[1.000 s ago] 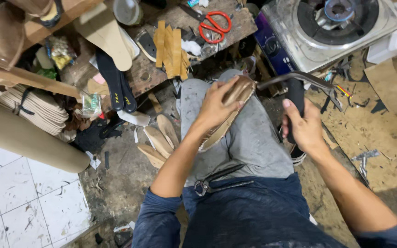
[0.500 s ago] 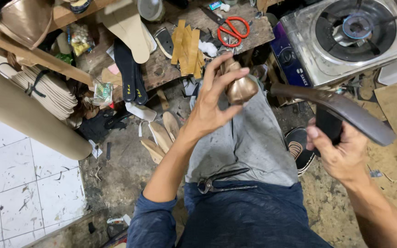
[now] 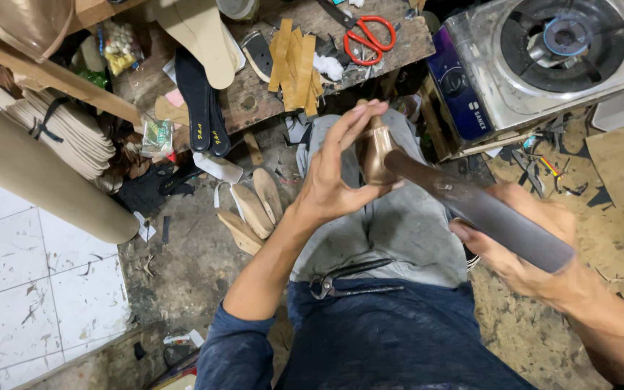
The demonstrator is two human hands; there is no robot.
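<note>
A small bronze shoe piece sat in the middle of the frame, just above the person's grey-clad lap, pinched in the left hand with the fingers curled over its top and the thumb under it, so they were clamped on it. From its right side a long dark strap ran down toward the lower right of the frame, where the right hand gripped it, fingers wrapped round and closed on it; the strap looked blurred, so its exact edge was hard to tell. A pair of pliers lay across the lap at the waist, below both hands. Further out, three tan soles rested on the dirty floor to the left of the knee. The wooden desk crossed the top of the frame, carrying red-handled scissors, a bundle of tan strips and two black insoles. A gas stove stood at the upper right, and a stack of pale insoles leaned at the upper left. As a judgement, the bronze piece could slip from the left hand if the strap were tugged hard, since only fingertips held it; the pliers could slide off the lap if the legs shifted; and the strap passed near the stove, where heat would be a risk if the burner were lit.
</note>
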